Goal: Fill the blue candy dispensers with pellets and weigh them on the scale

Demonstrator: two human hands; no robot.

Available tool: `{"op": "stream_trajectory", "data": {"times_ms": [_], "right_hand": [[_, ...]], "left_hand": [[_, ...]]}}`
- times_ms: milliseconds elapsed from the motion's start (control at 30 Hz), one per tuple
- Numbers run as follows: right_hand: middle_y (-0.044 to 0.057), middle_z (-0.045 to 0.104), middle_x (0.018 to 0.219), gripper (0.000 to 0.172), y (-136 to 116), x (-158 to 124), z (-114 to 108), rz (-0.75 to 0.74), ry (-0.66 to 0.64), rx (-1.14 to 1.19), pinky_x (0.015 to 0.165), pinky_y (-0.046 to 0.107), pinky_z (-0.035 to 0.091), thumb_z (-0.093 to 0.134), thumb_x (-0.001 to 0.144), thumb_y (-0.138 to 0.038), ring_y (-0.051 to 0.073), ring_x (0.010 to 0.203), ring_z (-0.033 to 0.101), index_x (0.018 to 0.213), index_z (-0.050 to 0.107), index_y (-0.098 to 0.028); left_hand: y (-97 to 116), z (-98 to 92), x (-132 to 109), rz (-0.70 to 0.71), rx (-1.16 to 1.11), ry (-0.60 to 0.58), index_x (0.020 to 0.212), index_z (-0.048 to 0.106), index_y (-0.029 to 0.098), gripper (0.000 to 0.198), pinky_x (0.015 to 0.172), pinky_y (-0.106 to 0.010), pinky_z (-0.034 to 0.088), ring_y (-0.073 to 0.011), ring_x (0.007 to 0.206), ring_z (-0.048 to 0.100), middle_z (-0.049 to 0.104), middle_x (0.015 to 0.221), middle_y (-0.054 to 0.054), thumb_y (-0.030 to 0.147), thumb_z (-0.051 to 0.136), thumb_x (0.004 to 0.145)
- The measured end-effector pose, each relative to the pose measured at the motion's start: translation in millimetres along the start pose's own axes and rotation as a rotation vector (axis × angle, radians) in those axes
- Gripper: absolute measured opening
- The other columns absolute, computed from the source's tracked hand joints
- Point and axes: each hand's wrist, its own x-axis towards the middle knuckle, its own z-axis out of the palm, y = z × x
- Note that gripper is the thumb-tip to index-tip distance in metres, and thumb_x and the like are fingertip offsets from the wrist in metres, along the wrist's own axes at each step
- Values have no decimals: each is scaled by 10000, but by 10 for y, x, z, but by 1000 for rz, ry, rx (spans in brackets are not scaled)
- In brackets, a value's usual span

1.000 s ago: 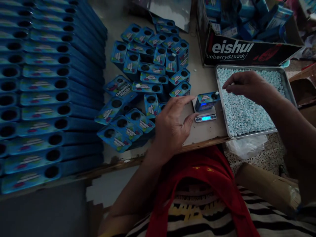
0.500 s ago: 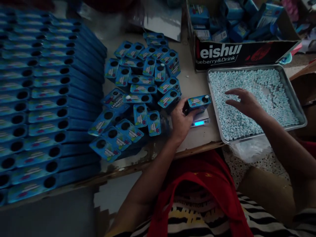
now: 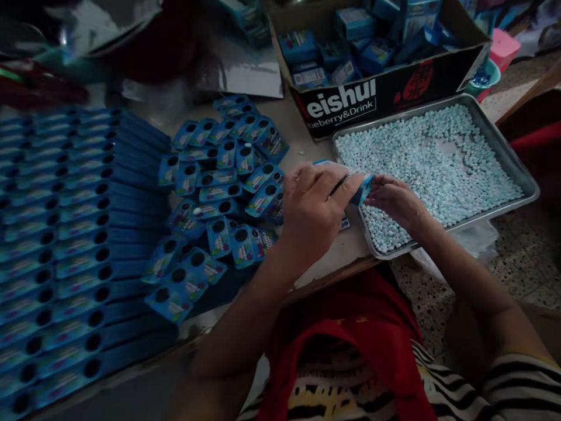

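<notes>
My left hand point(image 3: 313, 202) is wrapped round a small blue box point(image 3: 363, 188), which is tilted over the near left part of the tray. My right hand point(image 3: 392, 199) is at the box's right end, palm up with its fingers apart and cupped beneath it. The metal tray point(image 3: 523, 169) holds a spread of pale blue and white pellets point(image 3: 394, 164). Mostly hidden under my left hand is the small scale point(image 3: 346, 222). Left of that hand lies a loose group of blue boxes with round holes point(image 3: 219, 234).
Long rows of blue boxes point(image 3: 79, 234) fill the left side. An open black carton point(image 3: 346, 105) of blue boxes stands behind the tray. The table's wooden front edge point(image 3: 337, 272) runs close to my body.
My left hand has lifted the box off the scale and tipped it to the right. My right hand has moved left from over the pellets to the box. The view has shifted.
</notes>
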Motion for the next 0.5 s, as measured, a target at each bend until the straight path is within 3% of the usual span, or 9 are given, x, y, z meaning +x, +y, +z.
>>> {"op": "stream_trajectory", "data": {"times_ms": [133,300,400,500], "right_hand": [[25,821,952,107,16,-126,-45,31,83,278,984,356,662,700,910,-274,181,916,768,1009,715,-234],[62,797,910,172,36,-115,-80,129,127,365,1084,405,634,653,1012,-365,219,1003,756,950,727,-223],[88,795,938,176,44,-68,-86,168,137,385,1097,410,639,638,1012,-346,233,1066,758,952,729,-207],[100,791,977,95,39,-38,-81,166,167,344,1104,423,655,666,943,-242,247,1109,771,967,739,-187]], "left_hand": [[-36,256,17,47,-67,76,1287,808,344,300,1304,-535,363,-270,1240,662,780,1251,-72,270,583,1104],[-212,633,-33,8,-106,111,1274,816,311,322,1201,-481,465,-264,1163,674,793,1245,-94,269,538,1116],[-294,638,-61,-51,-157,152,1275,793,285,274,1174,-470,502,-271,1182,688,788,1253,-95,315,587,1097],[-389,575,-169,-267,-255,198,1287,740,242,312,1100,-444,577,-272,1170,720,775,1237,-95,421,707,1033]]}}
